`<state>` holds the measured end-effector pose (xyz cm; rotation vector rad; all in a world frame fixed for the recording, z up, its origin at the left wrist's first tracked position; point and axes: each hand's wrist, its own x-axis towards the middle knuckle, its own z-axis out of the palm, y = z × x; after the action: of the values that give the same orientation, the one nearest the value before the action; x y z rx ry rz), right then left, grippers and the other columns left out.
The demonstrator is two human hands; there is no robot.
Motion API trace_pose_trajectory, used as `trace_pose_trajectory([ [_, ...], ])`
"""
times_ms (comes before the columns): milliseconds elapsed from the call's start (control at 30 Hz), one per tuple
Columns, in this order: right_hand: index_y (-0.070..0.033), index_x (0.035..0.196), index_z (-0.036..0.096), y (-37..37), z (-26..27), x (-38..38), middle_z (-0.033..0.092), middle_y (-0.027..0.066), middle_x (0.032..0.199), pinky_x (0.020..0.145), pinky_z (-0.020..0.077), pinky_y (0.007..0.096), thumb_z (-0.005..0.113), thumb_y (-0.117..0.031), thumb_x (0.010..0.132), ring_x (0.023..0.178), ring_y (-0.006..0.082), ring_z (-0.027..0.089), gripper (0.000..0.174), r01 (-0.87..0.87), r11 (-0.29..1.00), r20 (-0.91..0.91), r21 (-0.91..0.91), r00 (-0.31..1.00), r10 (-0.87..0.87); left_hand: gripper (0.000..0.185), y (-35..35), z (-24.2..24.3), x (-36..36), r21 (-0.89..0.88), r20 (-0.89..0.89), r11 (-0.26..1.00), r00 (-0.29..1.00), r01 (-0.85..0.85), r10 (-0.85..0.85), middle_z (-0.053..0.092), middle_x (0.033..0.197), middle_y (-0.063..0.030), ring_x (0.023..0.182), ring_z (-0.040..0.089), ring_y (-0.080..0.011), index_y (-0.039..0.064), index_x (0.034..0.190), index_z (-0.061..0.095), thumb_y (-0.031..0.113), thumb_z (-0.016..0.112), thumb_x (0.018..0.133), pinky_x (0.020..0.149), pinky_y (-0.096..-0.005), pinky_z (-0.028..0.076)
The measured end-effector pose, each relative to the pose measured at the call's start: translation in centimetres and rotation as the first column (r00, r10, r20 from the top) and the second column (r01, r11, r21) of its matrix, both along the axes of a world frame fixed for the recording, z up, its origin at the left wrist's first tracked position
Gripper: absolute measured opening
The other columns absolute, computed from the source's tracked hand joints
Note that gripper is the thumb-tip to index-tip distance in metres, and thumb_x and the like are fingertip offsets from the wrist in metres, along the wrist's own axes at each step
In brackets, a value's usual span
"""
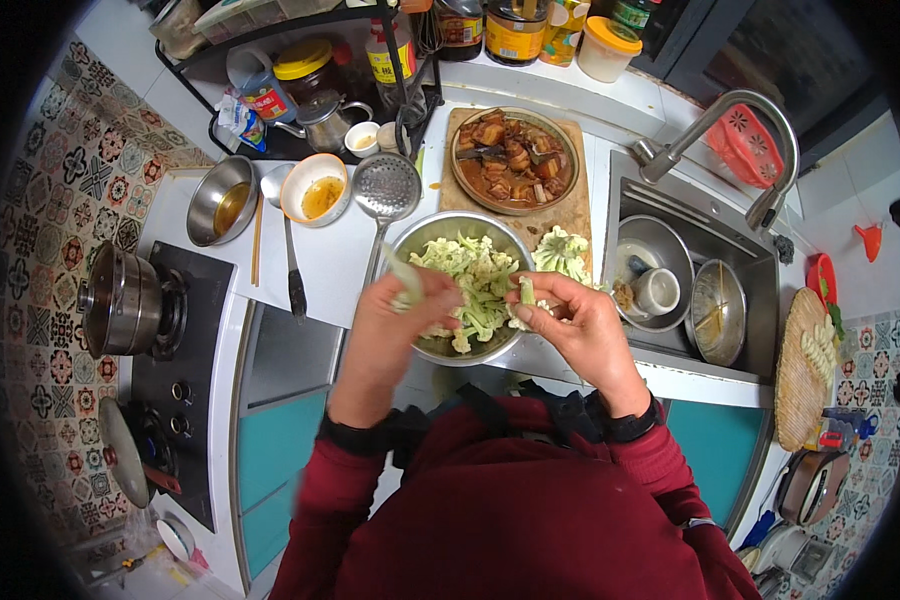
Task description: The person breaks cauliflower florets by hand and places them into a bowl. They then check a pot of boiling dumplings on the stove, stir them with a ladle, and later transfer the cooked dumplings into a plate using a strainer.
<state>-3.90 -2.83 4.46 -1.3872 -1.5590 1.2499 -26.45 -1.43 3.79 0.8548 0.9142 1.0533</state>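
A steel bowl [521,247] of cauliflower florets [469,270] stands on the counter before me. My left hand [412,307], blurred by motion, is over the bowl's left side. It holds a pale green cauliflower piece [405,277], also blurred, that sticks up past the fingers. Over the bowl's right rim, my right hand [581,319] grips a cauliflower floret [526,291] by thumb and fingers, stem pointing up. Just beyond that hand, a larger chunk of cauliflower [562,251] lies on the wooden cutting board [457,184].
A dish of braised meat [514,161] sits on the board. To the left are a skimmer [386,187], an orange-rimmed bowl [315,191], a spatula [295,277] and the gas stove [187,322] with a steel pot [124,300]. Bowls [649,232] fill the sink [757,315] at right.
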Motion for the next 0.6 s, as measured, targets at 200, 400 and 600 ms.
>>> trace_pose_trajectory([
  [200, -0.005, 0.108, 0.069, -0.5, 0.4, -0.4, 0.070, 0.0092, 0.089, 0.066, 0.0499, 0.0280, 0.073, -0.008, 0.081, 0.077, 0.0200, 0.063, 0.027, -0.045, 0.932, 0.309, 0.360, 0.948, -0.073, 0.020, -0.5, 0.7, 4.7, 0.646, -0.532, 0.755, 0.774, 0.108, 0.344, 0.066, 0.093, -0.0072, 0.081, 0.066, -0.0215, 0.006, 0.091, 0.068, 0.004, 0.076, 0.073, 0.068, -0.0322, 0.053],
  [400, -0.004, 0.111, 0.068, -0.7, 0.2, -0.3, 0.069, 0.0098, 0.090, 0.062, 0.0484, 0.0277, 0.070, -0.003, 0.081, 0.073, 0.0186, 0.061, 0.030, -0.079, 0.913, 0.331, 0.401, 0.941, -0.065, 0.018, -0.6, 0.8, 4.7, 0.721, -0.565, 0.681, 0.679, 0.128, 0.470, 0.069, 0.086, -0.0080, 0.075, 0.067, -0.0195, 0.004, 0.086, 0.068, 0.003, 0.078, 0.072, 0.066, -0.0291, 0.052],
  [600, -0.004, 0.127, 0.057, -1.8, 0.6, -0.3, 0.068, 0.0048, 0.106, 0.062, 0.0483, 0.0195, 0.068, -0.002, 0.084, 0.076, 0.0046, 0.060, 0.044, -0.029, 0.999, -0.043, -0.040, 0.999, 0.027, 0.015, -0.2, -0.2, 3.9, 0.630, -0.620, 0.770, 0.662, 0.101, 0.421, 0.069, 0.080, -0.0082, 0.067, 0.067, -0.0216, 0.004, 0.085, 0.068, 0.004, 0.077, 0.073, 0.061, -0.0290, 0.052],
])
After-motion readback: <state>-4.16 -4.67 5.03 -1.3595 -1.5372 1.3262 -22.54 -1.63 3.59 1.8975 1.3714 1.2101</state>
